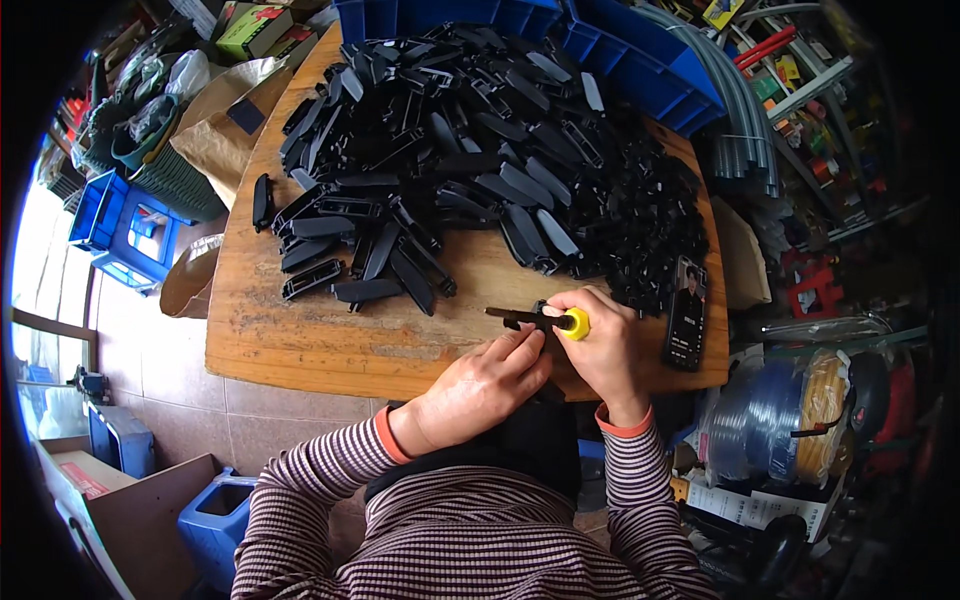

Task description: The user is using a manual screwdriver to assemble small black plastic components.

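Grasping yellow-handled tool (pixel 576 323) and dark part (pixel 514 324), hands (pixel 490 378) (pixel 606 345) at scuffed wooden table (pixel 290 340), blue bins (pixel 645 75) beyond, tiled floor (pixel 165 365)

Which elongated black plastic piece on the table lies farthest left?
The lone elongated black plastic piece left of the black plastic pile; bare brown wooden table separates them.

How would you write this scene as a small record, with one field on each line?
Surface: wooden table
Right hand: grips a yellow-handled tool, dark shaft pointing left
Left hand: fingertips close to the shaft; exact grip unclear
Larger heap: elongated black plastic parts
Smaller heap: small black parts, right of the larger heap
Device: smartphone, screen lit, near the table's right edge
Far edge: blue plastic bins
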Available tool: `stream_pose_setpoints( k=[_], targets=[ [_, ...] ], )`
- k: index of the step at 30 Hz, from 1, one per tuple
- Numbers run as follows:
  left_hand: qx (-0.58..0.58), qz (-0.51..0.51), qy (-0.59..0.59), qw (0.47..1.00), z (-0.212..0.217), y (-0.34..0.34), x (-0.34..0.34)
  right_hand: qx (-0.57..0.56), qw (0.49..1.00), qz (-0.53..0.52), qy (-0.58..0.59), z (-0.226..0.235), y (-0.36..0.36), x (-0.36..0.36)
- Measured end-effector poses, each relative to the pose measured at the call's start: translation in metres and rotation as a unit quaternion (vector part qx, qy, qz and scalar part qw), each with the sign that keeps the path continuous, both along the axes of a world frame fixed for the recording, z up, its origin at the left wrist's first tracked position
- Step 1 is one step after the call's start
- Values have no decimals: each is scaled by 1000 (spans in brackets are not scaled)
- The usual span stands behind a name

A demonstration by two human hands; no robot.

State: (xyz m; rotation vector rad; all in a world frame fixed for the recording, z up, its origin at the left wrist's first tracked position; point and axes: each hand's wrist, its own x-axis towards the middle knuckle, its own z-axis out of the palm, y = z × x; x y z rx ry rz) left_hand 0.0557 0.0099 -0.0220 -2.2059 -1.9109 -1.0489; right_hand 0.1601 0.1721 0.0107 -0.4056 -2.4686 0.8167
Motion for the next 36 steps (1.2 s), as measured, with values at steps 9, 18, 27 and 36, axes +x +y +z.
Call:
stream_pose_setpoints(
  k=[9,18,27,36],
  targets=[
    [-16,-5,-9,1000,0,-3,1,112,989,58,-73,15,-2,1],
    [5,-8,12,1000,-3,0,-2,-211,960,42,182,37,16,-21],
    [-12,-5,7,1000,-1,-2,-3,-295,917,8,270,24,8,-35],
    [-13,-24,6,1000,1,-1,-7,-313,922,17,230,20,5,-28]
  ],
)
